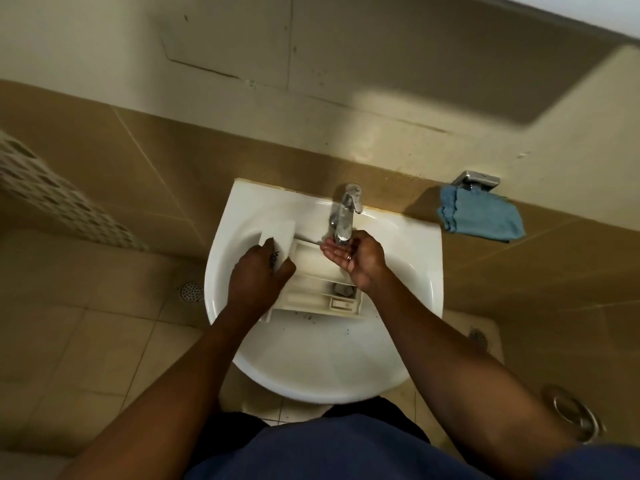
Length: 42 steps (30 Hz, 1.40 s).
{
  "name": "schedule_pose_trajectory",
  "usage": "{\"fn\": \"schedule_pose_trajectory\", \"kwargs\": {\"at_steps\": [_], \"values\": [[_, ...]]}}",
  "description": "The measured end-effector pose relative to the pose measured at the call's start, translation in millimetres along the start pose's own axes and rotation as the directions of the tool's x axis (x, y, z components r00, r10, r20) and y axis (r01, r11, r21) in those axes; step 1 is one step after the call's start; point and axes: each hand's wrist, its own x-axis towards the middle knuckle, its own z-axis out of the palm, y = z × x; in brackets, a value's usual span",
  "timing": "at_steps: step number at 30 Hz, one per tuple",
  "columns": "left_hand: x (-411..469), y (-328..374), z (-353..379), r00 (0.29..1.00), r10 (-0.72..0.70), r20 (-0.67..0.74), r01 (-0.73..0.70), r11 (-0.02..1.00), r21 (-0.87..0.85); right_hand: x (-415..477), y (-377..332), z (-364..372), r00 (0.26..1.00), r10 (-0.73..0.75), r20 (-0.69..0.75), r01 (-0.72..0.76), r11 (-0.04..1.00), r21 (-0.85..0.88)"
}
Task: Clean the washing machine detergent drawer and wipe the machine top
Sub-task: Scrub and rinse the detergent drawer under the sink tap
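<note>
In the head view, the detergent drawer [318, 285] lies in the sink [311, 368] between both hands. The left hand [258, 275] grips its front panel. The right hand [360, 259] is cupped, palm up and holding nothing, under the tap [344, 216]. A blue cloth [481, 216] hangs further right.

Two bare arms reach forward and angle inward, so the hands sit near each other but do not touch. The left forearm [156, 393] runs up to a straight wrist. The left hand [258, 275] is seen from the back, knuckles up. Its fingers [266, 244] curl over the far side of the detergent drawer [311, 292] front, and its thumb presses the near side, gripping it. To its right, the right forearm [467, 368] ends in a bent wrist. The right hand [358, 259] is turned palm up and lightly cupped, its relaxed fingers pointing toward the left hand and holding nothing.
</note>
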Motion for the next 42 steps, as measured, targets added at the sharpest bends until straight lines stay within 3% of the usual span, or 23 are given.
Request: {"fn": "schedule_pose_trajectory", "kwargs": {"at_steps": [7,16,28,31,36,42], "values": [[-0.6,0.7,10.2,0.999,0.016,-0.037,-0.013,0.998,0.067,13.1,-9.0,-7.2,0.972,0.067,0.226,-0.117,0.970,0.213],[-1.4,2.8,12.9,0.995,-0.025,-0.096,0.029,0.999,0.039,15.9,-7.9,24.1,0.970,0.094,0.225,-0.148,0.960,0.238],[-3.5,3.8,14.5,0.992,-0.006,-0.123,0.016,0.997,0.080,5.9,-2.1,8.2,0.986,0.057,0.159,-0.095,0.965,0.243],[-3.5,4.4,13.8,0.993,-0.001,-0.116,0.011,0.996,0.090,-1.6,0.2,-16.7,0.987,0.107,0.123,-0.130,0.973,0.189],[-4.9,5.7,12.5,0.994,-0.011,-0.105,0.021,0.995,0.093,-21.7,4.3,-62.9,0.982,0.188,0.033,-0.185,0.980,-0.069],[-5.3,4.7,12.5,0.993,-0.001,-0.114,0.014,0.994,0.110,-36.0,17.0,-33.5,0.989,0.144,0.014,-0.135,0.952,-0.274]]}}
